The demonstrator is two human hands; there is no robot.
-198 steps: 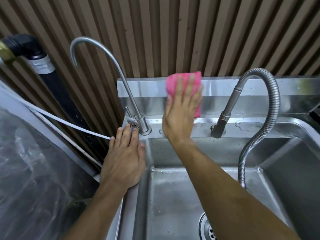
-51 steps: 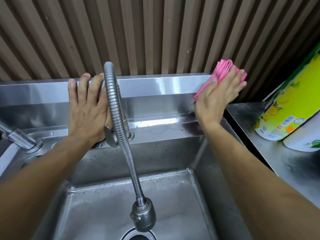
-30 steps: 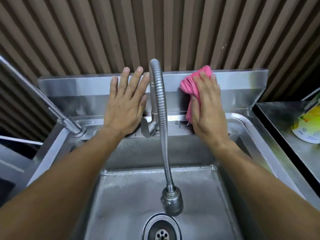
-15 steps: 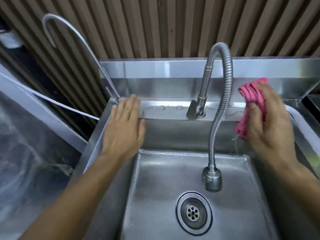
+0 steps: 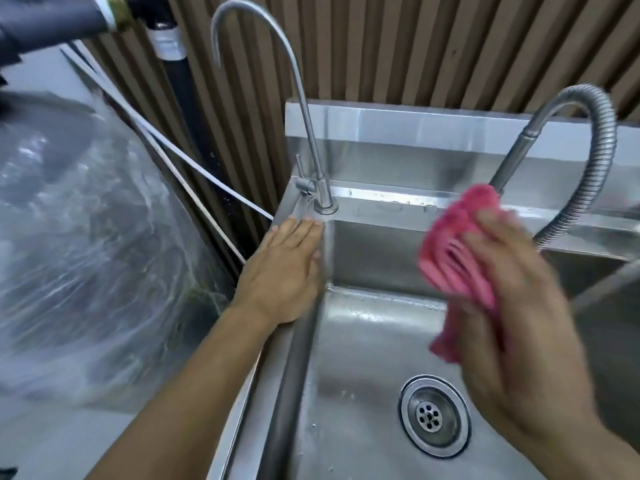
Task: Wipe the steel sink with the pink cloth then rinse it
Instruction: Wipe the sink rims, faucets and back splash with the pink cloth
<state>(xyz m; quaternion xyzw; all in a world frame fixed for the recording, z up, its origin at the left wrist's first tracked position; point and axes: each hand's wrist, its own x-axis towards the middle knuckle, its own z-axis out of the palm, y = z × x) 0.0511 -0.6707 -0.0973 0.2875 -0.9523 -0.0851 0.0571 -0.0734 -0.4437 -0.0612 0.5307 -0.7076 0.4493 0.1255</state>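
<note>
Head view, looking down on steel sink. Left hand lies flat, fingers straight and together, palm down on the sink's left rim, fingertips just short of the base of the thin gooseneck tap; it holds nothing. Right hand, motion-blurred, grips the pink cloth w/ fingers wrapped over it; cloth is bunched in folds, above the basin near the back wall, below the rear ledge; whether it touches the steel cannot be told. Flexible coiled hose tap arches at upper right, behind hand and cloth. Drain strainer in basin floor, droplets nearby. At left: clear plastic sheeting, white tube, black pipe. Ribbed brown wall panel behind.
</note>
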